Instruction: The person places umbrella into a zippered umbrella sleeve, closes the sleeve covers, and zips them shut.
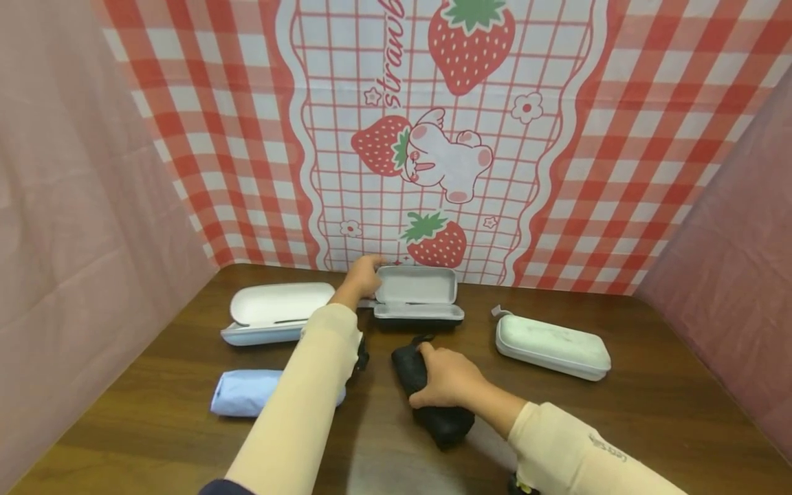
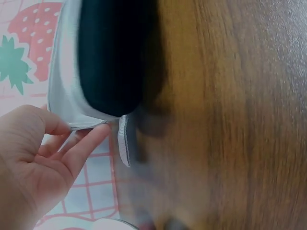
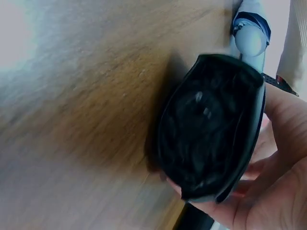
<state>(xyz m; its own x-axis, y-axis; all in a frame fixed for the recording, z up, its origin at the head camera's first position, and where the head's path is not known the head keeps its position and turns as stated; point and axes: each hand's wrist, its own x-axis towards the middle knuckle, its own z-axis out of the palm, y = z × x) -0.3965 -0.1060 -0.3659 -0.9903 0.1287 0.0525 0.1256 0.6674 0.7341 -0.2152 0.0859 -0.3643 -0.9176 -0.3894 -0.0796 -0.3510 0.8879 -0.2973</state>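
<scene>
A left hand (image 1: 364, 277) pinches the lid (image 1: 416, 284) of an open grey-lined case (image 1: 418, 320) between thumb and fingers; a right hand (image 1: 448, 379) curls its fingers round a black folded umbrella (image 1: 447, 423).

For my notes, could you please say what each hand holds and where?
Right hand: black bundle, around its middle. Left hand: grey case lid, by its left edge.

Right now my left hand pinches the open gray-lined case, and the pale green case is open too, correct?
Not quite: the pale green case is closed, as the head view shows. Your left hand does pinch the open gray-lined case.
</scene>
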